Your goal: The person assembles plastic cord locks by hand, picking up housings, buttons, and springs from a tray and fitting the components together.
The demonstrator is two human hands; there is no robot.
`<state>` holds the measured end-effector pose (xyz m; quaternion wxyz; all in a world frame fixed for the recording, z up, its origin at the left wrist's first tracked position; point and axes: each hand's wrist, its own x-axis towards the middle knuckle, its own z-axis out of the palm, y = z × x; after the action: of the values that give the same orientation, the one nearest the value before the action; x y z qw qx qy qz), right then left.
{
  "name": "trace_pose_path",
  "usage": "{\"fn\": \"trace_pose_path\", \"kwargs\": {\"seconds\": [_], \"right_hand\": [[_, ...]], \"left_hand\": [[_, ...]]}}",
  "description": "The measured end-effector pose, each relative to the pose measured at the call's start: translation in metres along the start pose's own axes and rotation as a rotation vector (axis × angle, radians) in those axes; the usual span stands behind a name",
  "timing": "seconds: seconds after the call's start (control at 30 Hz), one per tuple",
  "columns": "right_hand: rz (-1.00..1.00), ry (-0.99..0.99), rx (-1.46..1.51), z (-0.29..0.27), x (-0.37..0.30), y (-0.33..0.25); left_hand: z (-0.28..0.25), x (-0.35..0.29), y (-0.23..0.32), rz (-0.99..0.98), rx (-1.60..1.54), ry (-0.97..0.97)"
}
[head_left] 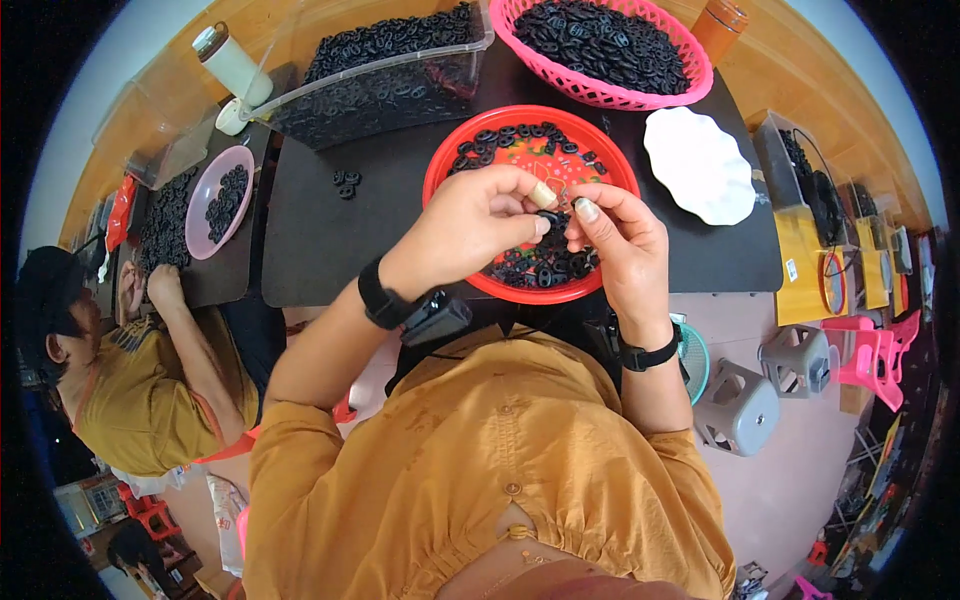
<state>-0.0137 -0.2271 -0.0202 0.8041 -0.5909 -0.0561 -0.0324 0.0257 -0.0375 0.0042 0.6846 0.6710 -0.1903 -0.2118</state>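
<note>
Both my hands meet above a red round tray with a floral print, which holds many small black ring-shaped pieces. My left hand pinches a small black piece between thumb and fingertips. Close beside it, the thumb and forefinger of my right hand are pressed together at a small dark piece, mostly hidden by the fingertips. More black pieces lie in the tray under my fingers and along its far rim. Black bands circle both wrists.
A clear bin and a pink basket, both full of black pieces, stand behind the tray. A white scalloped plate lies right. Several loose pieces lie left. A co-worker sits left near a pink bowl. Grey stools stand right.
</note>
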Motion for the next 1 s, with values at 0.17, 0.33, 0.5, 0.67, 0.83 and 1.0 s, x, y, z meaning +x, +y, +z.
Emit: {"fn": "trace_pose_path", "kwargs": {"seconds": [0.17, 0.33, 0.5, 0.67, 0.83, 1.0], "right_hand": [[-0.011, -0.063, -0.142, 0.011, 0.001, -0.007], [-0.014, -0.102, -0.279, 0.019, 0.002, -0.009], [0.007, -0.105, -0.291, 0.024, 0.002, -0.01], [-0.02, -0.132, -0.303, 0.027, 0.002, -0.013], [-0.019, -0.105, -0.367, 0.03, 0.001, -0.015], [-0.047, -0.109, -0.373, 0.03, 0.001, -0.014]], "left_hand": [[0.004, -0.018, -0.009, 0.047, -0.086, 0.083], [0.0, -0.024, -0.011, 0.049, -0.091, 0.111], [-0.002, -0.027, -0.011, 0.065, -0.086, 0.133], [-0.001, -0.029, -0.016, 0.092, -0.072, 0.153], [-0.002, -0.032, -0.015, 0.105, -0.049, 0.145], [-0.003, -0.034, -0.016, 0.13, -0.078, 0.139]]}}
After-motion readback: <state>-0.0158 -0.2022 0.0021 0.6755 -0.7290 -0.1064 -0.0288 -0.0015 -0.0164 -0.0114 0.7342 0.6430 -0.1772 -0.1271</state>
